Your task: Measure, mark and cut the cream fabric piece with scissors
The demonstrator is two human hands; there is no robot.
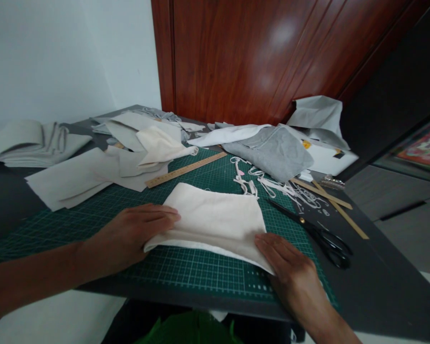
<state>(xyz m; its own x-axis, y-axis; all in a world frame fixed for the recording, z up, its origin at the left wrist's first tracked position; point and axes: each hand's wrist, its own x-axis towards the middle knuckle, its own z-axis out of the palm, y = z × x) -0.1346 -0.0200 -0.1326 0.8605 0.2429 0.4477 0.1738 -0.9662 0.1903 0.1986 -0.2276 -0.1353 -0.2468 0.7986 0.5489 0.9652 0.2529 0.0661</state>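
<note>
Pinned flat on the cutting mat, folded cream fabric is steadied at both ends by the left hand and right hand, fingers outstretched, gripping nothing.

Cream cloth piece: matt woven fabric, soft. Cutting mat: matt green, gridded. Ruler: wood. Door: glossy varnished wood. Scissors: black handles.

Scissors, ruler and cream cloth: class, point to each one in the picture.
scissors (320, 235), head view, on the black handles.
ruler (185, 170), head view, mid-length of the wooden strip.
cream cloth (215, 217), head view, centre of the top layer.
</note>
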